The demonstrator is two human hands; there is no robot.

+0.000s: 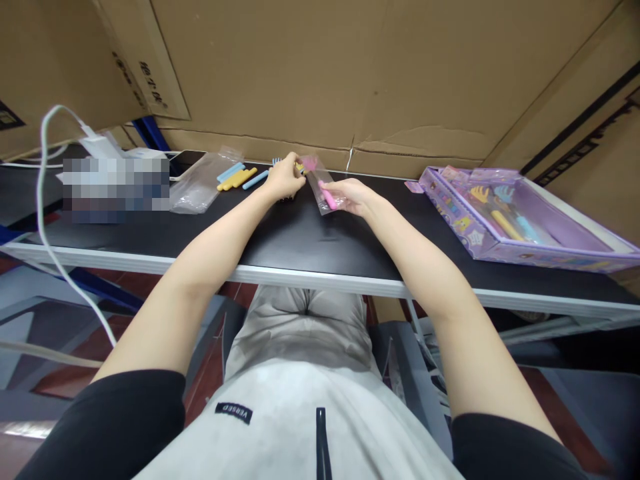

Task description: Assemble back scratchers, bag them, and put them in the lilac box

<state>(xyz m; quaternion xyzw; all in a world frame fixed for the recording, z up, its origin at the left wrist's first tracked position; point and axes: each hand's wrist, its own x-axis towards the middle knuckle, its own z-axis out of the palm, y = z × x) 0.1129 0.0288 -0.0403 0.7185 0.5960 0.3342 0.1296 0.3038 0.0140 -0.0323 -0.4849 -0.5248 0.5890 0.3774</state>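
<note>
A narrow clear plastic bag [319, 198] lies slanted between my hands at the back middle of the black table. My right hand [351, 196] is closed on this bag and the pink handle [329, 197] in it; a pink head shows at the bag's far end. Fingers curled down, my left hand [286, 177] is at the bag's far left side, over small blue [277, 161] and yellow [301, 169] claw-shaped pieces. What its fingertips grip is hidden. Left of that hand lie a blue handle [256, 179], several yellow handles [237, 179] and light blue ones [231, 172].
Clear plastic bags [200, 190] and a phone [186, 163] lie at the left, beside a blurred-out object [116, 187] and a white cable [44, 180]. At the right, a purple box [467, 233] holds bagged yellow and blue claw-headed tools. Cardboard [320, 73] walls the back.
</note>
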